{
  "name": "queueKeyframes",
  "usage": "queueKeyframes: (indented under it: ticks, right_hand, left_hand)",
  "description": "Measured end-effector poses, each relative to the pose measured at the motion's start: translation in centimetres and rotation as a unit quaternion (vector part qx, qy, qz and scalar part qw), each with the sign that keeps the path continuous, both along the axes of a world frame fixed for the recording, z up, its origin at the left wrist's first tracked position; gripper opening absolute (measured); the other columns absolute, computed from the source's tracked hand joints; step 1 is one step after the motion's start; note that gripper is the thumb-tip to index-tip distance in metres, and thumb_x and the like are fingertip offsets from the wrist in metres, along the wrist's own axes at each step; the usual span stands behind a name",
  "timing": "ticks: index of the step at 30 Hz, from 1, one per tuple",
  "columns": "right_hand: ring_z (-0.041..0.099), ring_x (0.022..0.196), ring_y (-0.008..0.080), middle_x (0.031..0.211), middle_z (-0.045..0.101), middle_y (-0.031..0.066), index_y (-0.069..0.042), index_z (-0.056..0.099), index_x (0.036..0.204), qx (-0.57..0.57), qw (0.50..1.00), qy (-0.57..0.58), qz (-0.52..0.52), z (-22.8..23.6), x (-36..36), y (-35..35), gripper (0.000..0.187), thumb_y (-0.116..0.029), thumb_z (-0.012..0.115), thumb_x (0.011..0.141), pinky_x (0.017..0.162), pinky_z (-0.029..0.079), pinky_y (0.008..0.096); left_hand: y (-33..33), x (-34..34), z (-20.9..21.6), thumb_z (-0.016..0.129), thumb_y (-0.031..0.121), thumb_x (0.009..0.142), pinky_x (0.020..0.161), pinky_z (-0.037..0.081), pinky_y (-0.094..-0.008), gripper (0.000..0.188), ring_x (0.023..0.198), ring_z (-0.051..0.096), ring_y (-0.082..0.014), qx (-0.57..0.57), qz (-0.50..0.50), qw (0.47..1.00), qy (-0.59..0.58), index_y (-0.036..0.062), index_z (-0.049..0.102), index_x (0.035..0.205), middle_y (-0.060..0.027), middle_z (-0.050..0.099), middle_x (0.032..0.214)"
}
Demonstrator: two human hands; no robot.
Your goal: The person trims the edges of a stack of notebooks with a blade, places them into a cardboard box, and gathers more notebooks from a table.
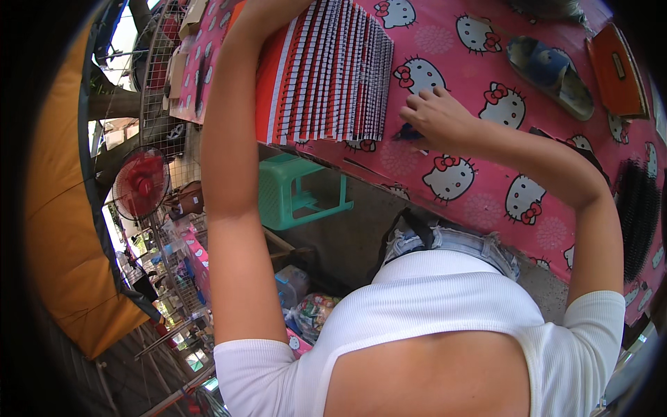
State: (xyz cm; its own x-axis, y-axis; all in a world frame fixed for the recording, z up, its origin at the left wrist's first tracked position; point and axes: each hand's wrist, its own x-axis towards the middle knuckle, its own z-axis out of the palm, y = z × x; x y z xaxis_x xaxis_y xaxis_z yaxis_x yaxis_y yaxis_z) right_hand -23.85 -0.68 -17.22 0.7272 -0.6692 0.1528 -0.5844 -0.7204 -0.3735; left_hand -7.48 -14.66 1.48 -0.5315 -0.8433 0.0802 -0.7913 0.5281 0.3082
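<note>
A fanned-out row of spiral-bound notebooks [333, 76] with red covers and white page edges lies on the pink tablecloth [451, 149], which is printed with cartoon cat faces. My left hand [274, 10] is over the far left end of the row, its fingers cut off by the top edge of the picture. Right of the notebooks is my right hand [438, 119], its fingers curled inward above the cloth. A small dark blue object [408, 133] shows just under these fingers; its kind and how it is held are unclear.
A blue slide sandal [549, 73] and an orange-red wallet-like case [617, 73] lie toward the right. Black bristly material [638, 219] is at the right edge. A green plastic stool [278, 191] stands below the table's edge. A red fan [142, 182] is at left.
</note>
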Motion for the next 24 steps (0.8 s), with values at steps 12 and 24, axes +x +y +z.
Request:
queueKeyframes:
  ticks: [12, 24]
  right_hand:
    - [0.06, 0.071, 0.027, 0.077, 0.058, 0.0119, 0.0, 0.059, 0.086, 0.156, 0.988, -0.022, 0.001, -0.6, 1.5, -1.5, 0.031, -0.024, 0.071, 0.069, 0.061, 0.049, 0.0419]
    - [0.062, 0.054, 0.0241, 0.069, 0.062, 0.0168, 0.005, 0.063, 0.077, 0.543, 0.834, -0.008, -0.096, 3.4, 3.1, -1.9, 0.034, -0.029, 0.06, 0.082, 0.046, 0.053, 0.0383]
  left_hand:
    - [-0.2, -0.7, 0.0, 0.06, 0.039, 0.081, 0.072, 0.045, -0.0309, 0.041, 0.079, 0.059, -0.019, -0.003, 0.02, 1.0, -0.004, -0.0006, 0.064, 0.091, -0.012, 0.064, 0.082]
    - [1.8, 0.6, 1.1, 0.06, 0.052, 0.075, 0.089, 0.042, -0.04, 0.05, 0.092, 0.061, -0.0269, -0.089, 0.066, 0.994, 0.0, 0.0039, 0.067, 0.088, -0.0156, 0.064, 0.096]
